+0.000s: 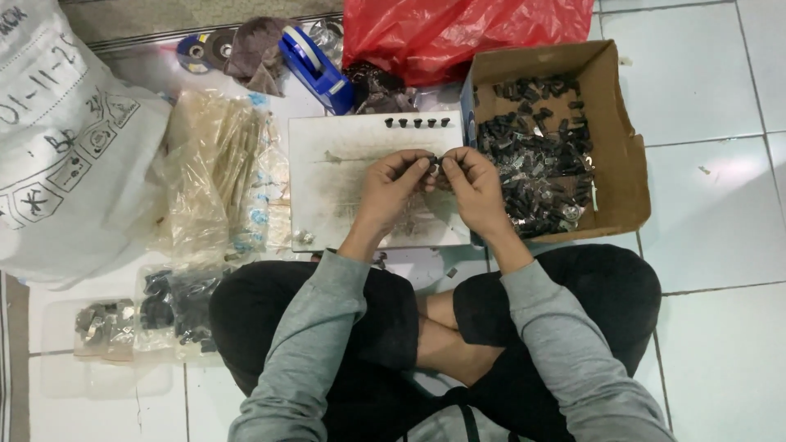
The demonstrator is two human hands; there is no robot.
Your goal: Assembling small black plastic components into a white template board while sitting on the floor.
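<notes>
1. Nearest the camera, the person sits cross-legged on a white tiled floor (720, 245), in dark trousers and grey sleeves, both forearms reaching forward over the knees.
2. By the left knee lie clear bags of dark parts (176, 307) and a smaller bag of grey metal bits (102, 323), both on the floor.
3. The left hand (391, 184) is curled, thumb and fingertips pinching a small dark part (434, 164) at its right end.
4. The right hand (473, 182) meets it from the other side, fingers bent and pinching the same small part; the two hands touch at the fingertips. What the part is exactly is too small to tell.
5. The hands hover over a white board (336, 188), scuffed and marked, lying flat on the floor.
6. At the board's far edge a short row of black screws (417, 123) stands head down, well apart from the hands.
7. Just right of the board sits an open cardboard box (626, 164), holding a heap of black and silvery parts.
8. Left of the board is a pile of clear plastic bags (217, 176), and beyond it a large white sack (65, 147).
9. Farthest off lie a blue tape dispenser (315, 65), a brown cloth (258, 53), two round discs (205, 51) and a red plastic bag (458, 33).
</notes>
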